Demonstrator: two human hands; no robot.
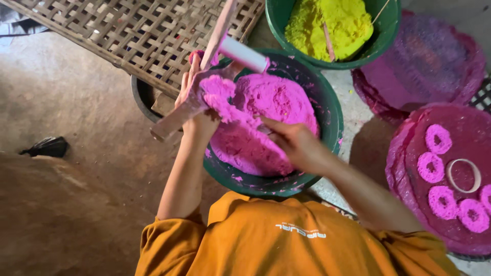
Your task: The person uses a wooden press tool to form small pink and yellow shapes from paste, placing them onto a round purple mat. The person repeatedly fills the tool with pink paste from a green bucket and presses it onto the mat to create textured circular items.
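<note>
Head view: left hand point(197, 110) grips a wooden stick point(176, 118) heaped with pink paste point(266, 102); right hand point(296, 145) presses a small tool into it. Paste at the bowl's point(332, 110) ten o'clock could slump off the loaded stick onto the floor point(76, 102).

Dough basin point(327, 110) before me; second basin point(386, 30) at one o'clock; tray point(460, 133) with rings, probably dough, at three.

You see no packages, signs or screens here. Only a small white printed mark point(300, 231) sits mid-back on the orange shirt point(266, 240).
</note>
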